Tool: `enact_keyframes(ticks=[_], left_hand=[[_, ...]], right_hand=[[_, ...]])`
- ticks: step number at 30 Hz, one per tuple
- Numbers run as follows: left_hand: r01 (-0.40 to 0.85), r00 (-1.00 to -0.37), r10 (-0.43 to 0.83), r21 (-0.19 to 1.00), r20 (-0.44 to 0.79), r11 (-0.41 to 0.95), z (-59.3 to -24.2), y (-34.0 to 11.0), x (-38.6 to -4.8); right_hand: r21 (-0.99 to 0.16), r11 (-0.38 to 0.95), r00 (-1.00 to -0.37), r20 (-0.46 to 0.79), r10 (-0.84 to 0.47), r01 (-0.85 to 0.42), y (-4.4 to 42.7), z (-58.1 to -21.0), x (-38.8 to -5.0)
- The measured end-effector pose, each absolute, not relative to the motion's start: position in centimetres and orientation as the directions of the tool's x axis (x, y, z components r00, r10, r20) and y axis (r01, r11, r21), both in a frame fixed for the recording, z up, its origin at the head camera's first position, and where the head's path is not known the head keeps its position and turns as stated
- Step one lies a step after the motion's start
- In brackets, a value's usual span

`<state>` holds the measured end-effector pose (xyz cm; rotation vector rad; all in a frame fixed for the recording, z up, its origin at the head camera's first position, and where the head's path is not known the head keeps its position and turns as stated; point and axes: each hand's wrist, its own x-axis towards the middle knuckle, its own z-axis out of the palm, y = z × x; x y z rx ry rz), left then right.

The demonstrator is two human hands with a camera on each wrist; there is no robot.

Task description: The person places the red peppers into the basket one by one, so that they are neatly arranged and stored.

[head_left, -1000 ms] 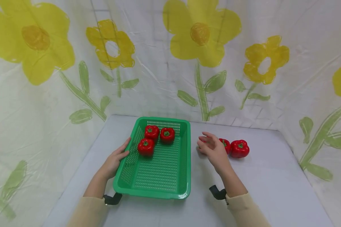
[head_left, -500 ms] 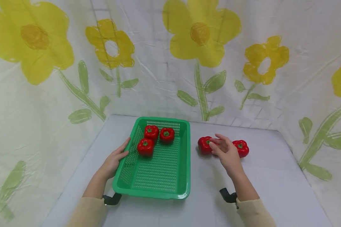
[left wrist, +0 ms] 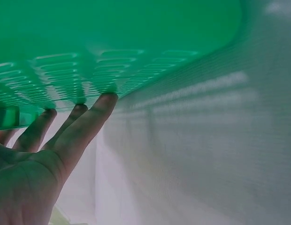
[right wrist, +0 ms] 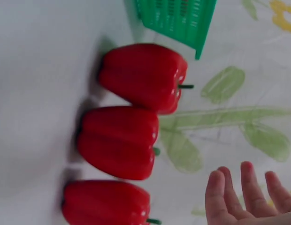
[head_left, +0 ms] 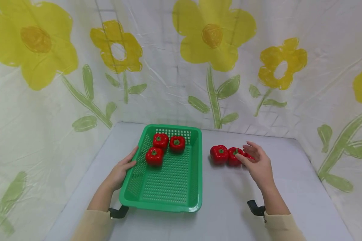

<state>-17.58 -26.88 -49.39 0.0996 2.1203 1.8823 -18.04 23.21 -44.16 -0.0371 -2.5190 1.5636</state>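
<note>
Just slid the right hand [head_left: 258, 165] rightward along the row of red bell peppers [head_left: 233, 161] on the counter [head_left: 217, 214] — loose-fingered, holding nothing — to near the rightmost pepper [right wrist: 105, 202], leaving all three unlifted. Keeping the left hand [head_left: 120, 171], straight-fingered, against the green plastic basket [head_left: 157, 207], with three more peppers [head_left: 154, 157] inside.

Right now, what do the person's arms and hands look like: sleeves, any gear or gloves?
Left hand and right hand: no gloves. Plain cream fabric sleeves stop short of the hands. A black, angular device shows near each sleeve's end; no cables visible.
</note>
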Motion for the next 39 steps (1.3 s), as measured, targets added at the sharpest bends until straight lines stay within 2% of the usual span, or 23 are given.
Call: enact_keyframes(ticks=[13, 17, 20, 23, 28, 32, 39], left_hand=[[-0.134, -0.955, 0.247, 0.981, -0.166, 0.142, -49.5, -26.9, -17.7], [-0.132, -0.954, 0.252, 0.982, -0.163, 0.134, -49.4, -26.9, -17.8], [-0.132, -0.954, 0.253, 0.983, -0.162, 0.131, -49.5, -26.9, -17.8], [-0.136, -0.953, 0.253, 0.982, -0.166, 0.134, -49.5, -26.9, -17.7], [-0.135, -0.953, 0.255, 0.982, -0.166, 0.132, -49.6, -26.7, -17.6], [-0.132, -0.953, 0.255, 0.982, -0.164, 0.136, -49.5, -26.7, -17.7], [-0.13, -0.954, 0.252, 0.982, -0.163, 0.14, -49.5, -26.8, -17.6]], right_hand=[[-0.868, 0.496, -0.947, 0.172, 0.271, -0.016, 26.5, -45.3, -18.7], [-0.832, 0.555, -0.978, 0.124, 0.167, -0.011, 28.4, -45.7, -19.6], [-0.797, 0.603, -0.998, 0.017, 0.06, 0.022, 29.9, -46.1, -20.3], [-0.783, 0.615, -0.994, -0.11, 0.018, 0.098, 31.1, -46.7, -20.8], [-0.831, 0.529, -0.972, -0.231, -0.047, 0.172, 32.4, -47.7, -21.0], [-0.874, 0.448, -0.959, -0.262, -0.112, 0.186, 33.1, -48.4, -21.2], [-0.898, 0.388, -0.949, -0.281, -0.143, 0.208, 33.7, -49.5, -21.9]])
